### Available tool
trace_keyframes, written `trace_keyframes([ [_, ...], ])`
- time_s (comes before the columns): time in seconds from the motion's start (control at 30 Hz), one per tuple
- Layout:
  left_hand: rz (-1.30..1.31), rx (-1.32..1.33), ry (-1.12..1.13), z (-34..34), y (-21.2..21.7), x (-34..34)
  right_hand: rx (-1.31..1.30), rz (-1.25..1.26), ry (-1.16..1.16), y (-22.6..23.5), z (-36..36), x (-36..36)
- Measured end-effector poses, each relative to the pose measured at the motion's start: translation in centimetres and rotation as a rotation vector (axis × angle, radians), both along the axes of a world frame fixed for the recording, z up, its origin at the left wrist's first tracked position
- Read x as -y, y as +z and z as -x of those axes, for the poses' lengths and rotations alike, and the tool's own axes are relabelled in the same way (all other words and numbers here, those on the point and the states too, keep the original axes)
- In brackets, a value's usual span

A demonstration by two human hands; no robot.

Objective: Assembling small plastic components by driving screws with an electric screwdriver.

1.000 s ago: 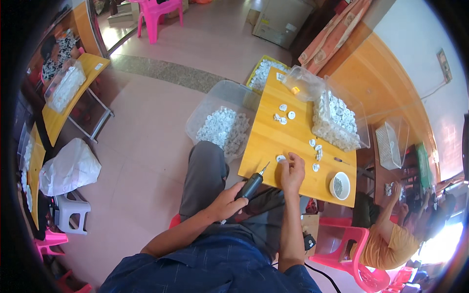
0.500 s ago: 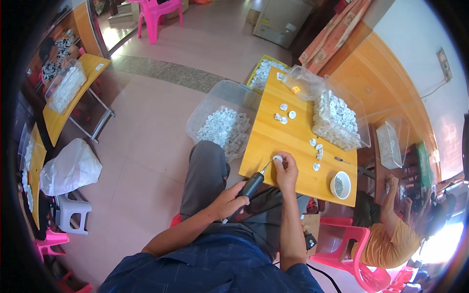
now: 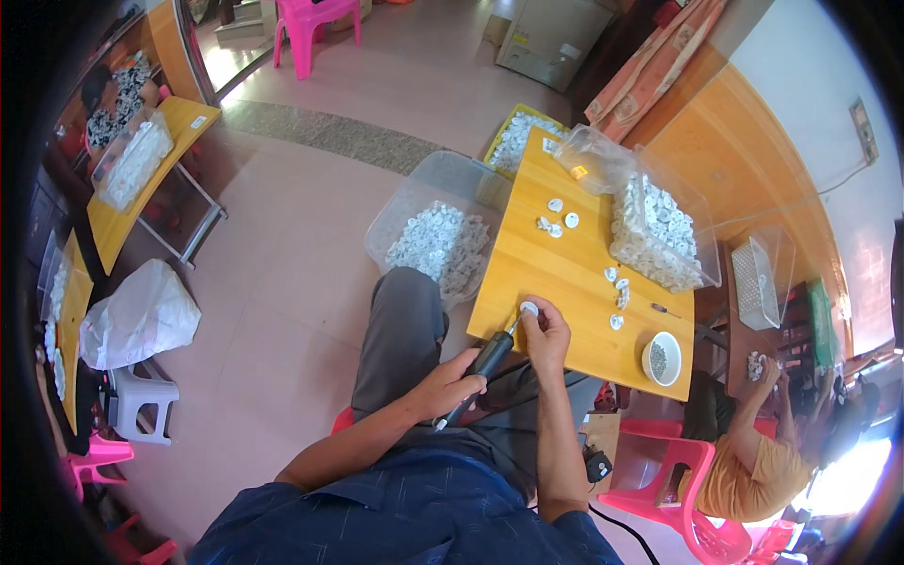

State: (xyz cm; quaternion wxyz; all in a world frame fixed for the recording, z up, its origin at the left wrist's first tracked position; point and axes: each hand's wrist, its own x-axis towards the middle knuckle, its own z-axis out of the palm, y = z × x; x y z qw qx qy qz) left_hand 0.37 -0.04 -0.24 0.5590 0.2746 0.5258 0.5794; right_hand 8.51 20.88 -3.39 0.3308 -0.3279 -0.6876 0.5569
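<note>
My left hand [image 3: 448,388] is wrapped round the black body of an electric screwdriver [image 3: 493,354], held at a slant over my lap. Its thin metal bit points up and right and meets a small round white plastic piece [image 3: 529,309]; exact contact is too small to make out. My right hand [image 3: 548,344] pinches that piece between thumb and fingers, just above the near left part of the yellow table [image 3: 574,273]. To the right stands a white bowl [image 3: 674,350] with small grey metal bits, probably screws. Several loose white pieces [image 3: 571,220] lie farther up the table.
A clear bin [image 3: 706,250] full of white pieces stands at the table's right edge. A larger clear tub [image 3: 377,221] sits left of the table. A small screwdriver [image 3: 665,310] lies near the bowl. Another person [image 3: 753,461] sits at right by a pink chair [image 3: 692,461].
My right hand and the white piece have shifted slightly left, closer to the screwdriver, so less of the bit shows. The whole view has moved a little.
</note>
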Motion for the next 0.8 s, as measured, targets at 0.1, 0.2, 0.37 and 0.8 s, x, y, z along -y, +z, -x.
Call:
trace_keyframes([
  [0.1, 0.008, -0.001, 0.005, -0.02, -0.25, -0.03, 0.002, -0.067, -0.011, -0.09, 0.03, 0.06],
  [0.2, 0.005, -0.006, 0.019, -0.06, -0.46, -0.13, -0.004, -0.06, -0.01, -0.24, 0.06, 0.06],
  [0.37, 0.027, -0.024, -0.007, 0.07, -0.29, -0.23, -0.02, -0.066, -0.014, -0.29, 0.07, 0.22],
  [0.8, 0.027, 0.004, -0.009, 0.09, -0.26, -0.23, 0.0, -0.134, -0.015, 0.16, 0.06, 0.35],
])
